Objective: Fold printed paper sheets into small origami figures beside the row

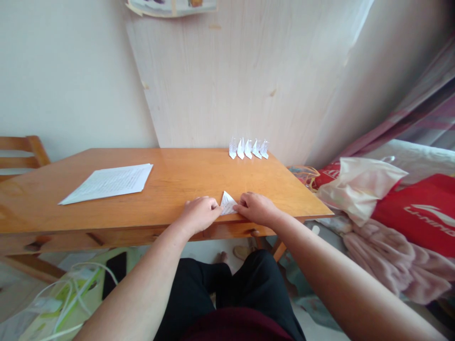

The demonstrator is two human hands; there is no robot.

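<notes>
A small folded piece of white paper (pixel 228 203), triangular and with faint writing on it, lies at the front edge of the wooden table (pixel 188 180). My left hand (pixel 202 213) pinches its left corner between thumb and curled fingers. On the opposite corner, my right hand (pixel 256 207) has its fingers closed in the same way. Both hands rest at the table's edge, and the fingertips partly cover the paper's lower corners. Several folded paper figures (pixel 248 149) with pointed tops stand in a row at the back of the table, near the wall.
A stack of written sheets (pixel 108 183) lies on the table's left part. Drawers run beneath the tabletop. To the right are a white plastic bag (pixel 359 187), a red bag (pixel 421 213) and a pink blanket (pixel 398 258). White cables (pixel 73 289) lie low at the left; a chair (pixel 21 149) stands beyond.
</notes>
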